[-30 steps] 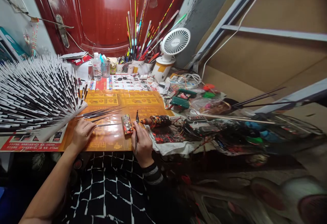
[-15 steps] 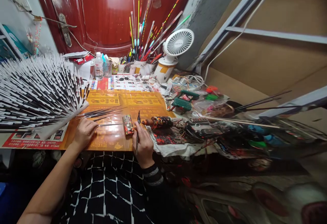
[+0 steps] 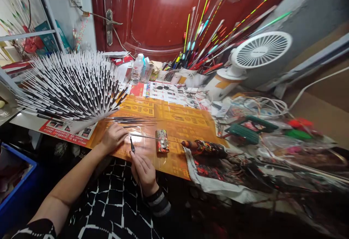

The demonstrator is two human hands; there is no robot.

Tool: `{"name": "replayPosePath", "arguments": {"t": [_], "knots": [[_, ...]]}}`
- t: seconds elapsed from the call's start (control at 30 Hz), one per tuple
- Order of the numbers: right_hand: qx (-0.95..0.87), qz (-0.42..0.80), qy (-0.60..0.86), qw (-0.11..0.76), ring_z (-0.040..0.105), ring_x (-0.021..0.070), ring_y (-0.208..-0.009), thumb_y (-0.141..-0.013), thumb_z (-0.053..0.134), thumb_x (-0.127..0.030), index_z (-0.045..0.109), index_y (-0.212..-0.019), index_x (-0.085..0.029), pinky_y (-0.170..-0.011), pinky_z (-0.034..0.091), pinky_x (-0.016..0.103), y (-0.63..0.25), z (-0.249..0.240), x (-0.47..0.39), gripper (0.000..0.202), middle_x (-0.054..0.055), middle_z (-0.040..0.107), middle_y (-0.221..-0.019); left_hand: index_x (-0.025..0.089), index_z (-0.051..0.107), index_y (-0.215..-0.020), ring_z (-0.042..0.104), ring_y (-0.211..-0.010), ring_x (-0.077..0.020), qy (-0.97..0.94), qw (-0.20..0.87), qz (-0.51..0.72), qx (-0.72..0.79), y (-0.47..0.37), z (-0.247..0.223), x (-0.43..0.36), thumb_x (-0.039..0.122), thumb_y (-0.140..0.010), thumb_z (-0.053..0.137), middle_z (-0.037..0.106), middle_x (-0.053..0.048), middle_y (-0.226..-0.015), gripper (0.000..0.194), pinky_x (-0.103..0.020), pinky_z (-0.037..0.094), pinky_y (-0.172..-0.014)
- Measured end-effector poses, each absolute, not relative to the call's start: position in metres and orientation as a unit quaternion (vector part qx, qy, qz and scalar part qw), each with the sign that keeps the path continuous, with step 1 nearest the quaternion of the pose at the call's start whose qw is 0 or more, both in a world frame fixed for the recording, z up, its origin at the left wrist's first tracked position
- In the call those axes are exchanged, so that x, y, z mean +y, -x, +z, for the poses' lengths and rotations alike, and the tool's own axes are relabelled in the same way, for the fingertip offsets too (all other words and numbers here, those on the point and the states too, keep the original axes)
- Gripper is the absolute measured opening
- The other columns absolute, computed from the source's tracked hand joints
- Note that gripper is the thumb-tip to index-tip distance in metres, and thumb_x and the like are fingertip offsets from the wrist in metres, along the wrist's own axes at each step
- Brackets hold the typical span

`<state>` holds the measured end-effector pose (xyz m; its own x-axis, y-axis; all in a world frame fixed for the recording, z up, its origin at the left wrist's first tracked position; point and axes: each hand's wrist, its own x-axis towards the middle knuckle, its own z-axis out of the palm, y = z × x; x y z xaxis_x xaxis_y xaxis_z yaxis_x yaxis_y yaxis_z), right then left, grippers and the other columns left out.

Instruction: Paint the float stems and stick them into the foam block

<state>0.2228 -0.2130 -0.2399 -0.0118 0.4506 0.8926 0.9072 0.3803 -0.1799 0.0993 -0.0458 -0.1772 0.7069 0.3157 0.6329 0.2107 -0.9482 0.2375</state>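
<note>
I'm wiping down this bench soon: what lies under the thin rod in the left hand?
Under the thin rod are the amber sheet and, partway along, a paint-spattered block. The left hand and block hide whatever is directly beneath them.

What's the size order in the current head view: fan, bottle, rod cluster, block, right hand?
1. Rod cluster
2. Fan
3. Right hand
4. Bottle and block: too alike to rank.

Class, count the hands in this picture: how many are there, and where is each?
2: the left hand holds the thin rod over the table; the right hand, at the table's near edge, grips the dark-tipped tool. No others show.
</note>
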Motion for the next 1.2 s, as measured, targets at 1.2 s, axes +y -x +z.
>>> {"name": "replayPosePath", "arguments": {"t": [1.2], "knots": [[-0.666,-0.265,0.539,0.443,0.071,0.0216,-0.097,-0.091,0.060,-0.004,0.039,-0.155,-0.014,-0.086,0.061,0.035,-0.2181,-0.2404,-0.2107,0.068,0.012,0.075,-0.111,0.018,0.071,-0.088,0.058,-0.080,-0.0180,-0.912,0.069,0.382,0.135,-0.1007,-0.1802,-0.0465,0.028,-0.103,0.050,0.068,-0.005,-0.082,0.027,-0.033,0.049,-0.077]]}}
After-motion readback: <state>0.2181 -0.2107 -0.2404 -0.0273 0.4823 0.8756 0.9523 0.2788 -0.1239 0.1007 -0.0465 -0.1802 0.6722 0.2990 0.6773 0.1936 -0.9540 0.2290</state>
